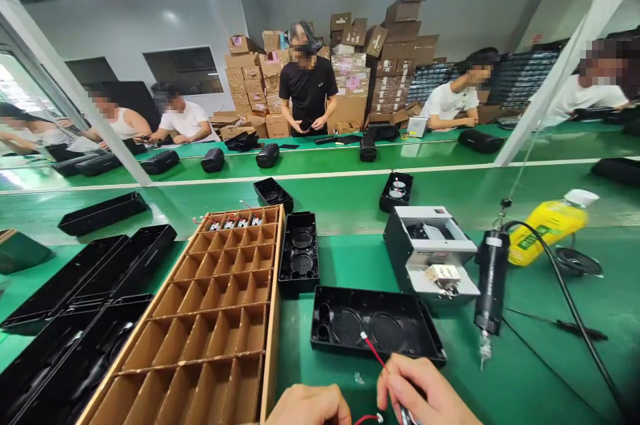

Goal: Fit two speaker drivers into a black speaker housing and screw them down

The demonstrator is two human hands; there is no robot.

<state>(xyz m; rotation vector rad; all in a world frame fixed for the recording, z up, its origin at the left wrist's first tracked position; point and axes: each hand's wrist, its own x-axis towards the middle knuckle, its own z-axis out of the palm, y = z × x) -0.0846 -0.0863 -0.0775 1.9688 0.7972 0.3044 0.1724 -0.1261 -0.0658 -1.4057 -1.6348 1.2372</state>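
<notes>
At the bottom edge, my right hand (425, 388) is closed, its fingertips pinched around a red wire (376, 353) with a small white plug pointing up and left. Under those fingers a bit of a shiny metallic part shows, mostly hidden. My left hand (313, 405) is beside it with curled fingers; whatever it grips is out of sight. Between the hands lies another short red wire (367, 419) with a pale end. Just beyond them is a black speaker housing (375, 325), open side up, with two round grilles and two small round wells.
A divided cardboard box (200, 325) stands left, with several wired parts in its far row. Black housings (90, 278) lie beyond it. A grey-white machine (430, 251), hanging electric screwdriver (490, 285) and yellow bottle (545, 228) occupy the right. Several people sit or stand across the green bench.
</notes>
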